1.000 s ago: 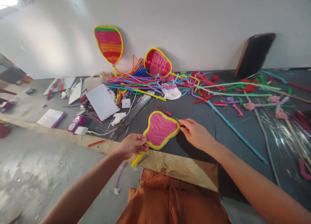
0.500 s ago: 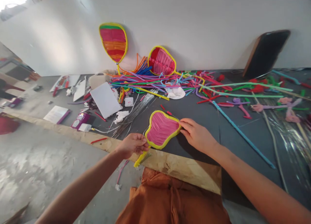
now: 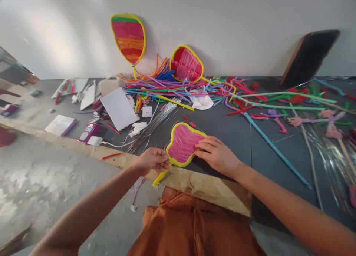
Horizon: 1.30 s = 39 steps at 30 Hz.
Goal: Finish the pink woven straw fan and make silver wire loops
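Stretching across the back, a pale wall (image 3: 236,19) rises behind a dark tabletop (image 3: 228,124) with a tan front strip (image 3: 211,187). Rust-brown clothing (image 3: 191,226) fills the near side. A jumbled heap of coloured fuzzy stems (image 3: 164,88) runs along the wall, and a dark phone (image 3: 310,59) leans there at the right. Over the table's near edge is a pink panel with a yellow rim (image 3: 182,145) — the left hand (image 3: 154,160) pinches it at lower left, beside its yellow stem; the right hand (image 3: 218,156) lays bent fingers over its right side, though whether the thumb grips underneath I cannot tell. A striped panel (image 3: 129,39) stands at the wall. Smaller come a purple box (image 3: 89,133) and a thin red stick (image 3: 111,156).
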Available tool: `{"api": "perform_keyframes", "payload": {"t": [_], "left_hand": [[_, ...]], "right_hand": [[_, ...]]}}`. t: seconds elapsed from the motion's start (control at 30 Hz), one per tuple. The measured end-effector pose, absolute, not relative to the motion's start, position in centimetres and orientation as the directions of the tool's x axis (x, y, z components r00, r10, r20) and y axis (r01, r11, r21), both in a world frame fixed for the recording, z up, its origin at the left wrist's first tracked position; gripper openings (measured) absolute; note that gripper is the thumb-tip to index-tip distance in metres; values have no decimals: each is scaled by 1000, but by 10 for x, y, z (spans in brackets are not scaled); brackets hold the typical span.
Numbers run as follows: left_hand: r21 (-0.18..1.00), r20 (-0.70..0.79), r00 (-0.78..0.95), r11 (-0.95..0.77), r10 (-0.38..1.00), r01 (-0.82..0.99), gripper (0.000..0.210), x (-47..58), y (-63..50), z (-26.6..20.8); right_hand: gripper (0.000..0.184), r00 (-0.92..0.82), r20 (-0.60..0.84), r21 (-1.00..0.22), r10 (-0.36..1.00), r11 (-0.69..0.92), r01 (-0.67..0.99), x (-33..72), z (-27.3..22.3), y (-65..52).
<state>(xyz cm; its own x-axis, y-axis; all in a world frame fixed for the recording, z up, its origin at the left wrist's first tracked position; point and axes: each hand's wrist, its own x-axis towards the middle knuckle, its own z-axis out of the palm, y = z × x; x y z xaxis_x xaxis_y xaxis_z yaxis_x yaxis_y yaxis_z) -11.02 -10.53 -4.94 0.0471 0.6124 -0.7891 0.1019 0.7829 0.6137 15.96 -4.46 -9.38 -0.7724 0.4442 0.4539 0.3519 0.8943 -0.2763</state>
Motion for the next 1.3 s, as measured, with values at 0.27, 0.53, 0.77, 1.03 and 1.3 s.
{"api": "perform_keyframes", "payload": {"t": [0.27, 0.53, 0.77, 1.03, 1.3], "left_hand": [[612, -791, 80, 785, 607, 93, 42, -111, -104, -54], [607, -794, 86, 792, 602, 66, 40, -110, -106, -51], [613, -789, 60, 777, 612, 143, 41, -109, -108, -54], [704, -709, 71, 700, 701, 118, 41, -103, -104, -33], [886, -426, -53, 405, 903, -225, 37, -47, -77, -9]], "right_hand": [[14, -728, 448, -340, 519, 852, 398, 154, -94, -52], [13, -761, 357, -336, 541, 835, 436, 151, -85, -51], [12, -762, 321, -367, 563, 815, 448, 152, -84, -52], [14, -695, 474, -350, 540, 840, 414, 162, -70, -49], [28, -57, 220, -961, 974, 226, 161, 197, -61, -44]]}}
